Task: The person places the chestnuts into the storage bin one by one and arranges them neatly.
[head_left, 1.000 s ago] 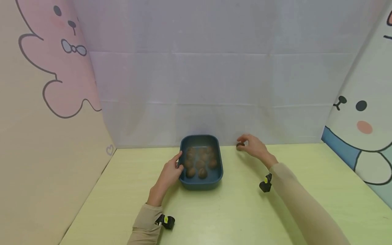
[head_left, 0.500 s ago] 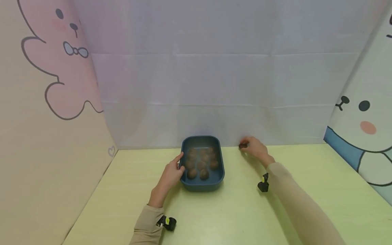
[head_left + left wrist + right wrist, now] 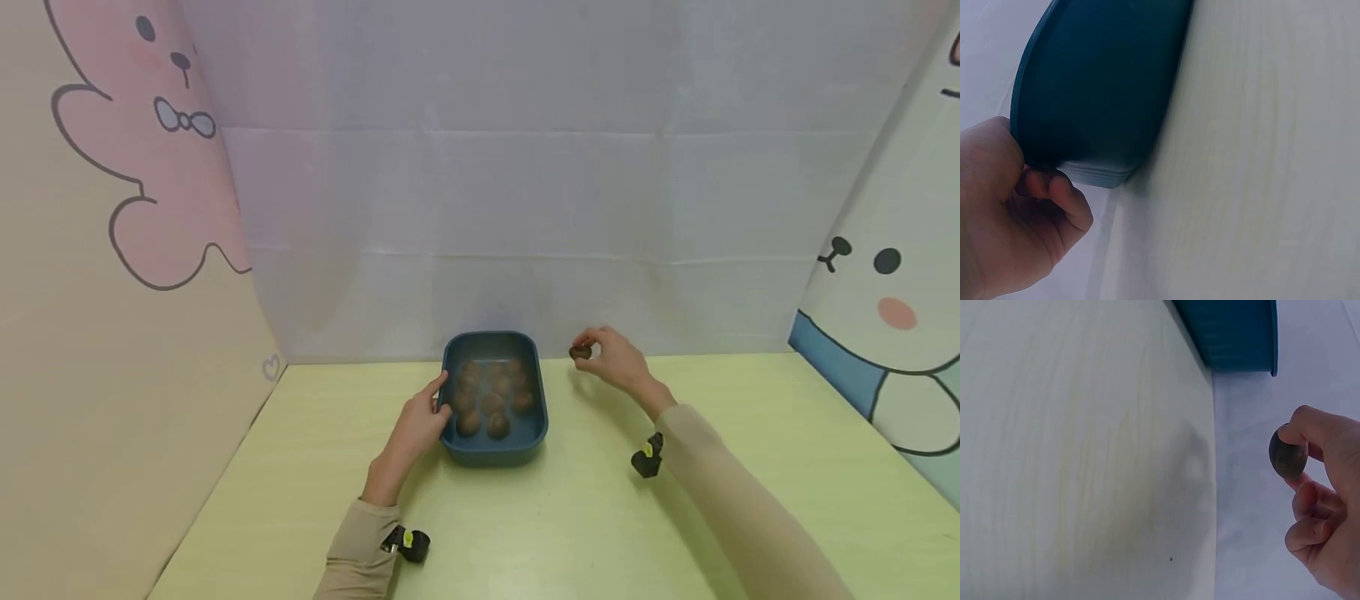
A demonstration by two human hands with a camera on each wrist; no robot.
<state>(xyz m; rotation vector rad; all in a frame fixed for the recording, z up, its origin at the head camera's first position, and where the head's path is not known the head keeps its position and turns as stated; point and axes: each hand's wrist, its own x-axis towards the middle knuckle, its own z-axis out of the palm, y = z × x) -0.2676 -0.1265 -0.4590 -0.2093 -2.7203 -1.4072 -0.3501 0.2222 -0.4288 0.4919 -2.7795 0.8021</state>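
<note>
A dark blue-green plastic bin (image 3: pixel 492 457) stands on the table near its back edge. Several round brown nuts (image 3: pixel 497 425) lie inside, spread over its floor. My left hand (image 3: pixel 415 425) grips the bin's left wall at the rim; in the left wrist view the thumb is at the rim and the other fingers curl below it. To the right of the bin, my right hand (image 3: pixel 618 360) pinches one small dark brown nut (image 3: pixel 1288 453) between thumb and fingertips. That nut looks oval and smooth in the right wrist view, raised above the table, its shadow below.
The pale yellow-green table (image 3: pixel 570 533) meets a white cloth backdrop (image 3: pixel 480 192) right behind the bin. Side panels with a pink cartoon animal (image 3: pixel 161 217) and a white one (image 3: pixel 885 317) flank it. Each sleeve carries a small black camera.
My right hand has picked the nut up from the back of the table and moved slightly left and up with it. My left hand keeps its grip on the bin.
</note>
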